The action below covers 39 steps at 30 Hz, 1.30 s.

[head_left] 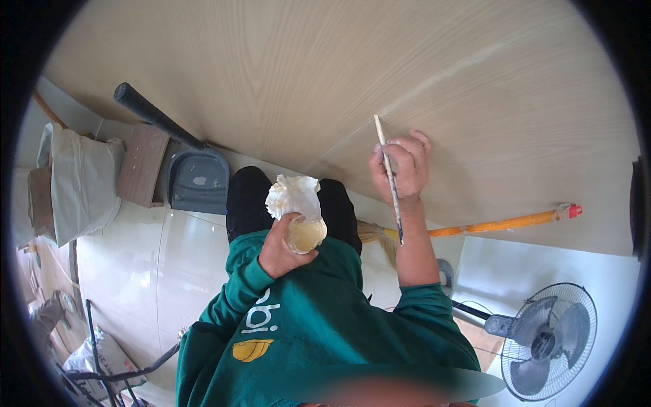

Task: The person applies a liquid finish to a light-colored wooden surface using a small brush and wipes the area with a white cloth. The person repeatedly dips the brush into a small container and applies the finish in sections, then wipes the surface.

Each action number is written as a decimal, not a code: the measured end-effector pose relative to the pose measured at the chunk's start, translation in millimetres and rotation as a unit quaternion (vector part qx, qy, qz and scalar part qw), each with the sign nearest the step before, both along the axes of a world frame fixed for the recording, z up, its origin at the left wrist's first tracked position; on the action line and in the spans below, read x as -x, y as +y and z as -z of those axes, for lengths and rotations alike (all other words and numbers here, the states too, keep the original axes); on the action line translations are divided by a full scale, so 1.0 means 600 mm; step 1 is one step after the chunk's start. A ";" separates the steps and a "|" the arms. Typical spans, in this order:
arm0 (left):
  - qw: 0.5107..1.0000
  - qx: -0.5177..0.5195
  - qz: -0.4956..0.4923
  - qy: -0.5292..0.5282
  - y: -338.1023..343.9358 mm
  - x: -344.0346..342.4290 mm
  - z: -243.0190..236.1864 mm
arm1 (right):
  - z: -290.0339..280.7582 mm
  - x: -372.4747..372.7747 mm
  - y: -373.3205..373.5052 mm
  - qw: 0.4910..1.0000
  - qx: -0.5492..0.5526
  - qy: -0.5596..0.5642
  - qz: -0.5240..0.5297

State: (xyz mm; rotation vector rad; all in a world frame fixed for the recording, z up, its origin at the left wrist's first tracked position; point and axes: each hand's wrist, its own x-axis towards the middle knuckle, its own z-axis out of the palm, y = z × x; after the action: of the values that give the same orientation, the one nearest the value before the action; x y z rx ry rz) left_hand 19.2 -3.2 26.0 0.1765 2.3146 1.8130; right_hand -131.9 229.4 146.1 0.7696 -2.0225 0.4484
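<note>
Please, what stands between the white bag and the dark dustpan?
In the head view, a brown wood-grain board or box stands between the white bag and the dustpan.

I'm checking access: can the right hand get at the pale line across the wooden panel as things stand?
Probably yes: the right hand is near the wooden panel, the upper tip of its thin stick is close to the pale line, and nothing visible blocks the way.
</note>
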 end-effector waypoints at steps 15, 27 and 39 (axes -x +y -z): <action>1.000 -0.003 -0.003 0.000 0.001 0.000 0.003 | 0.002 -0.004 -0.001 1.000 -0.018 -0.021 -0.006; 1.000 0.006 -0.003 0.002 0.001 0.000 0.004 | 0.013 -0.001 0.010 1.000 0.012 -0.009 -0.008; 1.000 -0.012 -0.004 -0.005 0.001 0.000 0.004 | 0.023 0.004 0.009 1.000 0.023 -0.011 -0.010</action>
State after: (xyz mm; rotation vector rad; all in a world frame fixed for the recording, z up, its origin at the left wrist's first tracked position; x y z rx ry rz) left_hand 19.0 -2.3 23.8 0.1619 2.2900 1.8410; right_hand -134.5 235.1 132.6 0.7604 -2.0190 0.5163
